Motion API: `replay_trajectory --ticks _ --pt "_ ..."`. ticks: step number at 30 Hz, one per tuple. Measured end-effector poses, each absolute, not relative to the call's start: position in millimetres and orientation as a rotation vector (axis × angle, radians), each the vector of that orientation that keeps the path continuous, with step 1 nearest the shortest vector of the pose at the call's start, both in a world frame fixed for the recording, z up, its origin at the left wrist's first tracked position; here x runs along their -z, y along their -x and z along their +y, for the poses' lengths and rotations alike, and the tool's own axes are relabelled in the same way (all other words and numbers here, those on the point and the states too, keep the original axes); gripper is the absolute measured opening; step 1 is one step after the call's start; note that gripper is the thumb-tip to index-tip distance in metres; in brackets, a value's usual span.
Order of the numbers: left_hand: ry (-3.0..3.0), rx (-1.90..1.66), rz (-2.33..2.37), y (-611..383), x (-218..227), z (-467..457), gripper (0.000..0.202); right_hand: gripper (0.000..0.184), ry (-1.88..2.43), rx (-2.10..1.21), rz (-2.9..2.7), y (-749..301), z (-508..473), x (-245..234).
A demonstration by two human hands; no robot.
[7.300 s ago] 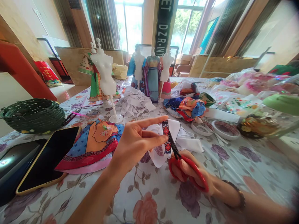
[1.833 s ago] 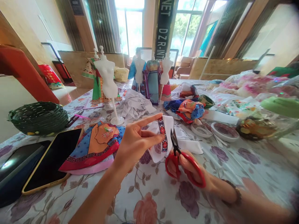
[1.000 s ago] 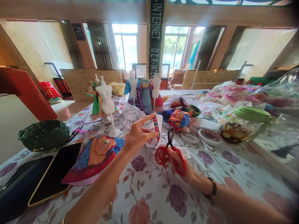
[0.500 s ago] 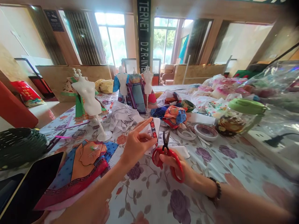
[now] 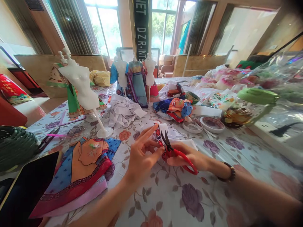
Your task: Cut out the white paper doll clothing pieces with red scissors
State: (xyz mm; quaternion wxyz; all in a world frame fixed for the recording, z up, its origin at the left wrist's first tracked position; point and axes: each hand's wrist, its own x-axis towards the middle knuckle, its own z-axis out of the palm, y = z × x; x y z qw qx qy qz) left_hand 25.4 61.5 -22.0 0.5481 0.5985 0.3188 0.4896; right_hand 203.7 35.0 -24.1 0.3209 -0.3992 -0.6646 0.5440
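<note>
My left hand [image 5: 144,157] pinches a white cloth piece with a red patterned band [image 5: 161,134], index finger stretched out along it. My right hand [image 5: 189,156] grips red-handled scissors [image 5: 176,152], whose dark blades are parted at the edge of the patterned band. Both hands hover low over the flowered tablecloth [image 5: 170,195] near the table's middle. A beaded bracelet [image 5: 228,171] is on my right wrist.
An orange and blue doll garment [image 5: 80,170] lies left, by a dark phone [image 5: 26,189] and a green basket [image 5: 14,146]. A bare white mannequin [image 5: 81,85] stands behind; dressed mannequins [image 5: 136,78], cloth heaps [image 5: 176,107], tape rolls [image 5: 203,124] and a green-lidded jar [image 5: 246,108] lie beyond.
The camera tilted up and left, then back down. My hands dropped closer to the table and the scissors turned so the blades meet the patterned band from the right.
</note>
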Motion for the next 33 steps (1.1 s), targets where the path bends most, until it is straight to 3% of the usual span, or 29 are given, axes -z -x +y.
replay_trajectory --ticks 7,18,33 --pt "-1.436 -1.211 0.793 -28 27 59 0.051 0.027 1.022 -1.525 -1.998 -215 34 4" --pt "-1.453 -1.356 1.04 -27 27 65 0.037 0.036 1.316 -1.537 -2.355 -226 29 -25" --pt "-1.44 -1.37 1.154 -24 23 70 0.047 0.041 1.13 -1.672 -2.295 -230 50 -16"
